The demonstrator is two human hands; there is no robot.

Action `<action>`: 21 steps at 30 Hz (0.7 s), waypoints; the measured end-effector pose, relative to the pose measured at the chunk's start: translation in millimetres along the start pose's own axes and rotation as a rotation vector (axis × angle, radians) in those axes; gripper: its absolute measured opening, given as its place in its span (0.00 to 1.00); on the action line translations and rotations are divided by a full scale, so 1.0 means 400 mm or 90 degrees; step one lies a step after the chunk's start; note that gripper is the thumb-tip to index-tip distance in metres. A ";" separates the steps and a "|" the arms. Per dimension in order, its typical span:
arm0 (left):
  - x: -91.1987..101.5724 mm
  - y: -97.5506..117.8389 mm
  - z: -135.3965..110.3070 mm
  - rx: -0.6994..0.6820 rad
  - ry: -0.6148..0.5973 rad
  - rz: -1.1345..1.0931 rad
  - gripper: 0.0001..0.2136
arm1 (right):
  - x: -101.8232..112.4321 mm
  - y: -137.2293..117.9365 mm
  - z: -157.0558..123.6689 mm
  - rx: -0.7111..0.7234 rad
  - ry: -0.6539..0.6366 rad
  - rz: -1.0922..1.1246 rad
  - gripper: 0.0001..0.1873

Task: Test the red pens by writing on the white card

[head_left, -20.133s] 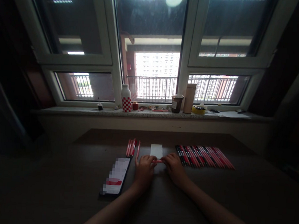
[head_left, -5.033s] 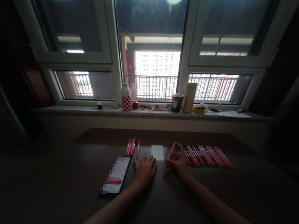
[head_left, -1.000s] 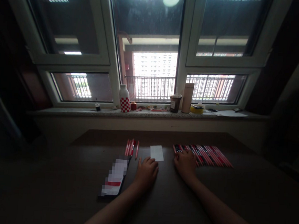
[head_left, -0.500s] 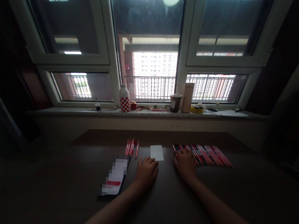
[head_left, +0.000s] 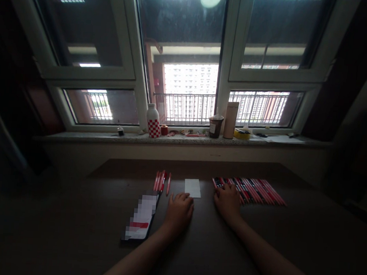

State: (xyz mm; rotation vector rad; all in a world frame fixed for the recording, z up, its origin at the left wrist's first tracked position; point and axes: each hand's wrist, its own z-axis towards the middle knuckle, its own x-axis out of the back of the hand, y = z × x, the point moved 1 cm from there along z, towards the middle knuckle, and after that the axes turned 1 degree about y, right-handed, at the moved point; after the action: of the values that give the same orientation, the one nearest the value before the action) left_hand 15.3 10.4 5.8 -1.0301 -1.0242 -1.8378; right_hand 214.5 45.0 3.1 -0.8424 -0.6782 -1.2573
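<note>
My left hand point(head_left: 179, 211) rests on the brown table, fingers loosely bent and a little apart, with nothing visible in it. Its fingertips lie at the near edge of a small white sheet of paper point(head_left: 192, 187). At the left end of a long row of red and black pens point(head_left: 258, 191), my right hand point(head_left: 228, 201) lies with its fingers spread over the nearest ones, hiding parts of them. Left of the paper is a smaller group of red pens point(head_left: 157, 180), with one red pen point(head_left: 169, 184) slightly apart.
A phone point(head_left: 142, 219) with a blurred screen lies left of my left forearm. Along the windowsill point(head_left: 183, 140) stand a red-and-white checked bottle point(head_left: 153, 122), a dark cup point(head_left: 215, 127), a tall beige cylinder point(head_left: 231, 120) and a yellow roll point(head_left: 242, 134).
The white paper has turned very slightly by my left fingertips. Both hands stay almost in the same place, and the pens look unmoved.
</note>
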 end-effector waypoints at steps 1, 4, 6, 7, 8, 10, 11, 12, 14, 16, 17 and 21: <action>0.001 0.000 0.000 0.001 0.001 0.000 0.13 | 0.000 0.000 0.000 0.000 -0.001 0.004 0.10; 0.001 0.001 0.001 0.005 0.003 0.004 0.12 | -0.003 0.002 0.001 -0.009 -0.005 0.021 0.11; 0.000 0.000 0.001 0.010 0.011 0.004 0.13 | -0.004 0.002 0.002 -0.014 -0.004 0.030 0.11; 0.000 -0.001 0.001 0.016 0.021 0.007 0.14 | -0.004 0.003 0.002 -0.013 -0.001 0.033 0.12; 0.000 -0.002 0.001 0.026 0.036 0.013 0.15 | -0.004 0.003 0.002 -0.011 0.004 0.033 0.12; -0.001 -0.005 0.001 0.058 0.072 0.039 0.17 | -0.004 0.002 0.003 -0.001 0.017 0.034 0.11; -0.001 -0.007 0.002 0.080 0.087 0.058 0.17 | -0.004 0.002 0.003 0.006 0.021 0.039 0.11; -0.001 -0.009 0.002 0.103 0.099 0.078 0.18 | -0.004 0.001 0.003 0.015 0.022 0.048 0.11; -0.003 -0.012 0.003 0.139 0.107 0.118 0.19 | -0.005 -0.003 0.003 0.040 0.019 0.077 0.11; -0.006 -0.014 0.003 0.160 0.104 0.153 0.22 | -0.006 -0.010 0.000 0.075 0.011 0.113 0.12; -0.008 -0.016 0.004 0.171 0.103 0.169 0.23 | -0.006 -0.015 -0.002 0.095 0.007 0.132 0.13; -0.018 -0.020 0.004 0.213 0.086 0.202 0.27 | -0.006 -0.039 -0.015 0.201 -0.021 0.205 0.13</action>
State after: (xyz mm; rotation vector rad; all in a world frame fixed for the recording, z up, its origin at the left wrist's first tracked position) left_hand 11.0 16.4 -2.3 -0.8020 -0.9817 -1.4019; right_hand 198.7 39.8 0.7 -0.6787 -0.7144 -0.8228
